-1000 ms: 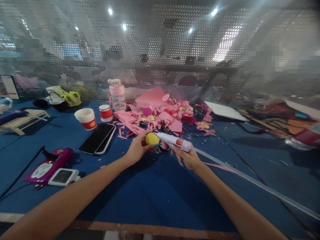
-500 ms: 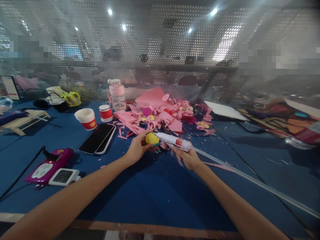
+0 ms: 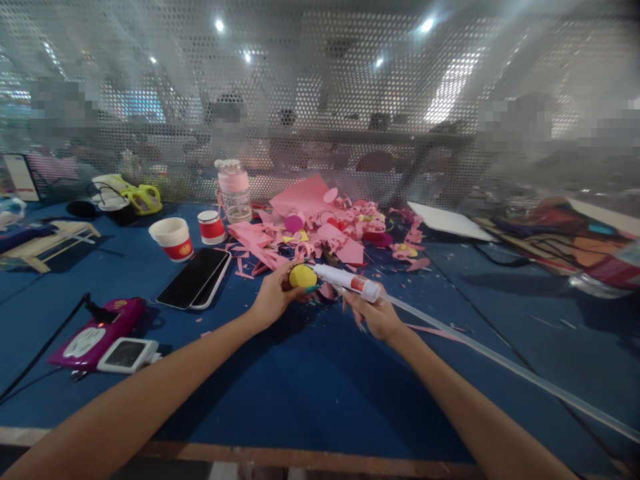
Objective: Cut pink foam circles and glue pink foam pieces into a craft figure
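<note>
Between its thumb and fingers, my left hand [image 3: 274, 297] grips a round yellow disc [image 3: 303, 275], held up a little above the table. My right hand [image 3: 375, 313] is closed round a white hot glue gun [image 3: 347, 278] with an orange-red label. The gun's nozzle points left and meets the disc's right edge; whether it touches cannot be made out. A long translucent glue stick [image 3: 480, 343] runs out of the gun's back end toward the lower right. Just behind both hands lies a heap of pink paper scraps [image 3: 320, 227].
On the blue table [image 3: 300, 400], two dark phones [image 3: 194, 279], paper cups [image 3: 171, 239] and a pink-lidded bottle [image 3: 234, 190] stand left of the heap. Nearer left lies a purple power bank [image 3: 95, 337] with a cable. A white board [image 3: 450, 221] lies at back right, before a perforated metal screen [image 3: 320, 87].
The yellow disc has tilted slightly, so its face shows a little more toward me. Both hands keep nearly the same place, with the glue gun still at the disc's edge.
</note>
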`<state>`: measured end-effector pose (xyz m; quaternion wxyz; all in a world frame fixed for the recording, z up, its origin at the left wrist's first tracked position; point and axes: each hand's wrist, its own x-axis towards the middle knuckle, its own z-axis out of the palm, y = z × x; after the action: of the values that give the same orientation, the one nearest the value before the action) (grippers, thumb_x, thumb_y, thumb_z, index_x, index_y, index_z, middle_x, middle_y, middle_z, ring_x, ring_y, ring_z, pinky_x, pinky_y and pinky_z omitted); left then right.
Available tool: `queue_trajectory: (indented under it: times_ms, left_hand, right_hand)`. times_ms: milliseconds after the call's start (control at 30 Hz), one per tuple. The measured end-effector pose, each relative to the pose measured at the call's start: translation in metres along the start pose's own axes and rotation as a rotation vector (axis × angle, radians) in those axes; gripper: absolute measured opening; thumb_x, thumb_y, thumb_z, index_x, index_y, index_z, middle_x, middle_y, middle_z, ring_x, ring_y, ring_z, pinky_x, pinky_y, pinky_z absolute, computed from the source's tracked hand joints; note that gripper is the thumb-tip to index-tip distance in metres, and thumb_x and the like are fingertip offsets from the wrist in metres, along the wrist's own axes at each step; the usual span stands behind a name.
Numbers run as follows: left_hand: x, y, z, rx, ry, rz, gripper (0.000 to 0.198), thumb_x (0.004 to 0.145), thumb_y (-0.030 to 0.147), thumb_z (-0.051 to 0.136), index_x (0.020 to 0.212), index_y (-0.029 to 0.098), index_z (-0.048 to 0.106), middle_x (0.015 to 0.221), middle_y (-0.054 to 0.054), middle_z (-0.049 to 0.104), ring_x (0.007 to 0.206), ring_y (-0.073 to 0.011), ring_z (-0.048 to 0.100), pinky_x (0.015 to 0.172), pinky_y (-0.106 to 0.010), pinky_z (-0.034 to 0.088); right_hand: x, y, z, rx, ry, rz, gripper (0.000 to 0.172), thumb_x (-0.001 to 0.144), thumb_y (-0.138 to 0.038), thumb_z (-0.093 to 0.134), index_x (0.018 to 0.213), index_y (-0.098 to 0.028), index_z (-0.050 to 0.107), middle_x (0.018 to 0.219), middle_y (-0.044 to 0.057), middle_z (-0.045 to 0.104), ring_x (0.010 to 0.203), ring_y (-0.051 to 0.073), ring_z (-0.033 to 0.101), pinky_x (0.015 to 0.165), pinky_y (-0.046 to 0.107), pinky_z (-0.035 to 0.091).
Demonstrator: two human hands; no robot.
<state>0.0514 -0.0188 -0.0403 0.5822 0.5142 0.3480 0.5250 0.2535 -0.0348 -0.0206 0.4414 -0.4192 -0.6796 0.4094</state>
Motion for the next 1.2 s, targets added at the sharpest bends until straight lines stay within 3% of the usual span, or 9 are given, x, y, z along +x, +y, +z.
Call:
queue_trajectory:
  times_ms: [467,933,1200]
  left_hand:
    - [0.0011,-0.0013,-0.002,-0.034,0.007,0.03,0.061,0.062,0.016,0.071,0.119,0.018,0.05,0.096,-0.006,0.064,0.066,-0.0127,0.064,0.062,-0.026,0.056]
    - [-0.0001,0.0023,-0.0014,-0.007,0.031,0.036,0.063,0.063,0.019,0.071,0.122,0.016,0.049,0.092,-0.006,0.067,0.07,-0.0154,0.065,0.065,-0.03,0.057]
    - [0.0004,0.0049,-0.0016,-0.03,0.026,0.05,0.063,0.062,0.018,0.071,0.12,0.016,0.048,0.092,-0.005,0.066,0.071,-0.0138,0.065,0.064,-0.026,0.056]
  right_hand:
    - [0.0003,-0.0045,-0.0004,-0.029,0.056,-0.018,0.035,0.072,-0.05,0.06,0.074,-0.015,0.06,0.044,-0.003,0.047,0.038,0.008,0.041,0.036,0.022,0.034]
    - [0.0006,-0.0056,-0.0024,-0.039,0.033,-0.029,0.033,0.073,-0.047,0.059,0.073,-0.015,0.06,0.045,-0.001,0.051,0.038,0.008,0.042,0.037,0.021,0.034]
    - [0.0008,-0.0056,-0.0027,-0.038,0.03,-0.027,0.033,0.074,-0.048,0.059,0.074,-0.015,0.059,0.046,-0.002,0.051,0.039,0.009,0.043,0.038,0.022,0.035]
